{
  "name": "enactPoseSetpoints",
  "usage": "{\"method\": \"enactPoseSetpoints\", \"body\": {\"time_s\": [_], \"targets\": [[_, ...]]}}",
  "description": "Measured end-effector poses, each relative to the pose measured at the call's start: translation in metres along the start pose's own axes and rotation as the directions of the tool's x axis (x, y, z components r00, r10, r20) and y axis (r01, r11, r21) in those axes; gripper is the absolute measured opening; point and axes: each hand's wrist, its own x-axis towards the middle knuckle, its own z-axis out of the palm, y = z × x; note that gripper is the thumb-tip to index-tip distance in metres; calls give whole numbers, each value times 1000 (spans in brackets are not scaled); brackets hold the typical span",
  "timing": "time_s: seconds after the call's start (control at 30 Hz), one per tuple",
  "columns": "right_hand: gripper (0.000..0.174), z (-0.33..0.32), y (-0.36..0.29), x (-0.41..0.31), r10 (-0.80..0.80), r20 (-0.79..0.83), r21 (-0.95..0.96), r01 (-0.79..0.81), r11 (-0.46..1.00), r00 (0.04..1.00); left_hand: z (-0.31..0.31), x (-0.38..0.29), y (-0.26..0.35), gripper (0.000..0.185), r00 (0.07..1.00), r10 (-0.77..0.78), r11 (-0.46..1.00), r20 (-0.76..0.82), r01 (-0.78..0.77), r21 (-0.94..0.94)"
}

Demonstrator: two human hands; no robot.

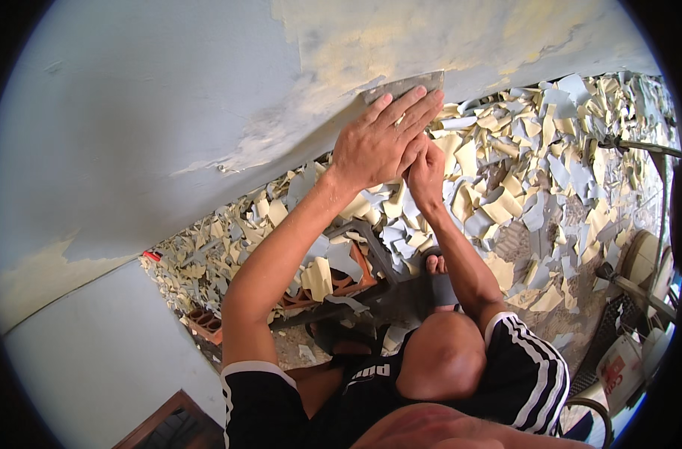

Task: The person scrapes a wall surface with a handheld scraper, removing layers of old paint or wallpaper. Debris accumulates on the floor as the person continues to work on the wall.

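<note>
A wide flat metal scraper blade (405,85) lies against the lower part of a painted wall (167,112). Spread over the blade, the fingers of my left hand (377,134) press it flat. Just below and to the right, my right hand (427,171) is closed around the scraper's handle, which the hands hide. Around the blade the wall shows pale yellow, patchy areas, while smooth grey-blue paint covers it further left. A small raised flake (223,168) stands out from the wall left of my hands.
Curled paint flakes (503,205) cover much of the floor along the wall. Hollow bricks (204,325) and a dark frame (374,252) lie near my feet. At the left is a small red object (151,256); at the right, a bag (621,370) and wooden bars (641,294).
</note>
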Motion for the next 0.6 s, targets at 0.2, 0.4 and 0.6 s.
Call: {"method": "enactPoseSetpoints", "body": {"time_s": [0.2,0.4,0.6], "targets": [[47,-6,7,-1,69,-2,12,-69,998,998,5,4,0,54,1000,28,999,-10,-28,15],[45,-3,-3,3,8,-21,6,-8,1000,1000,-4,14,-1,54,999,36,999,-13,-36,41],[42,-7,-12,8,-100,-34,-67,98,993,994,-3,11,4,54,1000,-13,999,-21,14,45]]}}
